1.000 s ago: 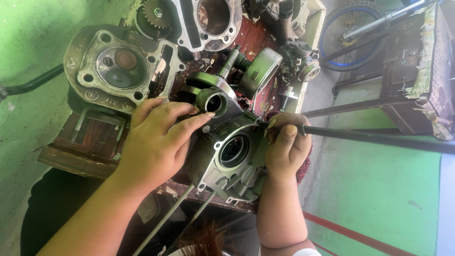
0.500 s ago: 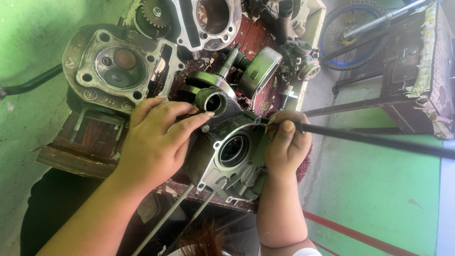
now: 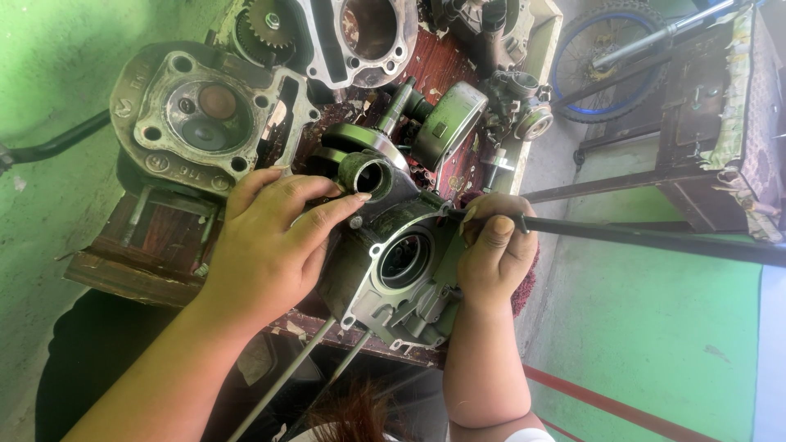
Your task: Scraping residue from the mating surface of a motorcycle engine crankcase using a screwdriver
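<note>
We press our left hand flat on the grey engine crankcase to steady it on the wooden counter, while our right hand closes around a long dark rod levered against its edge.

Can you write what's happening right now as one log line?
left hand: steadies engine case | right hand: grips long rod | cylinder head: behind, untouched

2 bare forearms, possibly a white sleeve edge
</note>
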